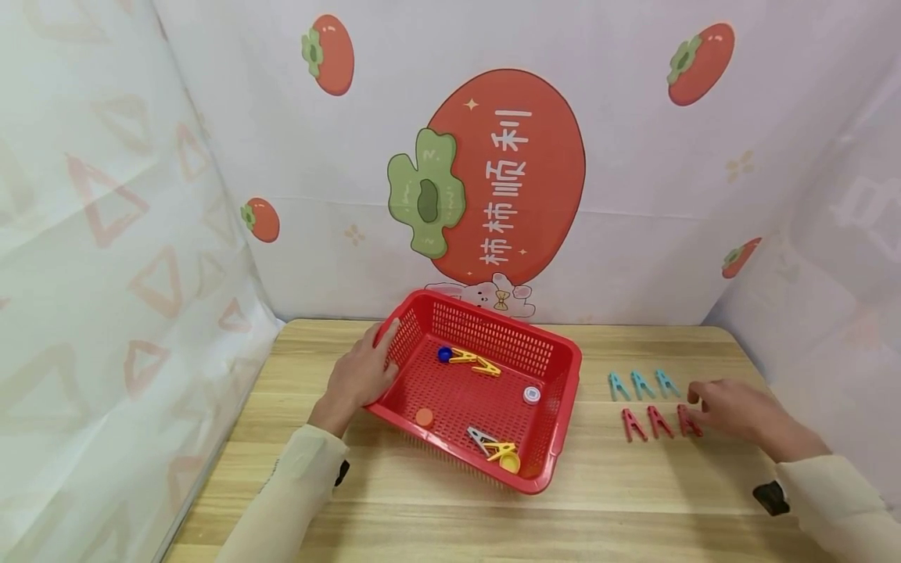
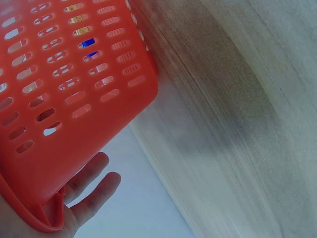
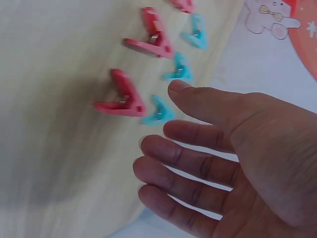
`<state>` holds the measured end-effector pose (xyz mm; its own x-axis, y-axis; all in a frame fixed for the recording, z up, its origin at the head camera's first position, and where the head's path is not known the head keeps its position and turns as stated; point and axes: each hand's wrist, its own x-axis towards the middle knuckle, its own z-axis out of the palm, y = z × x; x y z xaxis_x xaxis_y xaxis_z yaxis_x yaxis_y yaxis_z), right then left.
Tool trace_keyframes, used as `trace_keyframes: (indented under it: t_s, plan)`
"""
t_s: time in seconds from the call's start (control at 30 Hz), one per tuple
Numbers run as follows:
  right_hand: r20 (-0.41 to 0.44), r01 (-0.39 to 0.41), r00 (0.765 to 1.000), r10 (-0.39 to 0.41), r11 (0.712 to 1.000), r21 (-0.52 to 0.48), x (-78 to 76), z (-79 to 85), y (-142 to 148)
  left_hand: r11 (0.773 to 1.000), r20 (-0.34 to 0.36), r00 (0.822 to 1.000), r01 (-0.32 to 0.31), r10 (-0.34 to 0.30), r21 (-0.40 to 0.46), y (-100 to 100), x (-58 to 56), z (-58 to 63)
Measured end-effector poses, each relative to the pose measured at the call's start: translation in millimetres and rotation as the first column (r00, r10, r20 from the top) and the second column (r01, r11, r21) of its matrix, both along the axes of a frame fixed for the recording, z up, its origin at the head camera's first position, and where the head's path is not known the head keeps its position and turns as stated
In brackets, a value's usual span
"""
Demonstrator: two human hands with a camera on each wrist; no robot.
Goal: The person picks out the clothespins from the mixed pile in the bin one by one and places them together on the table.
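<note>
My left hand [image 1: 359,375] holds the left rim of a red plastic basket [image 1: 576,367], thumb on the inner side. In the left wrist view two fingers [image 2: 101,193] show past the slotted basket wall. Over at the right, my right hand [image 1: 739,410] hovers with loosely bent fingers beside the nearest of three red clothespins [image 1: 688,421]. Nothing lies between its thumb and fingers in the right wrist view. Behind the red row stand three light blue clothespins [image 1: 642,384] in a similar row.
Inside the basket lie yellow clothespins [image 1: 486,367], a grey clothespin [image 1: 481,439], a blue cap [image 1: 445,354], a white cap [image 1: 531,395], an orange disc [image 1: 424,417] and a yellow cap [image 1: 510,463]. A printed cloth wall [image 1: 619,258] rises behind the wooden table [image 1: 598,516].
</note>
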<state>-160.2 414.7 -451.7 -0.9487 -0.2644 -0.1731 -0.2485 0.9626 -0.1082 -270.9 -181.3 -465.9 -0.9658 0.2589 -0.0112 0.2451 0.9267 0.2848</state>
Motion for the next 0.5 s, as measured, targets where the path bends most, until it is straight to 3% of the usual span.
trace_keyframes:
  t_s: [0.23, 0.5]
  plan:
    - [0.027, 0.055, 0.998, -0.054, 0.998, -0.015, 2.4, -14.0, 5, 1.0, -0.007, 1.0, 0.004, -0.004, -0.003, 1, -0.5, -0.9]
    - [0.022, 0.043, 0.999, -0.042, 0.999, -0.03, 2.6, -21.6, 4, 1.0, -0.012, 1.0, 0.003, -0.003, -0.004, 0, -0.2, -1.8]
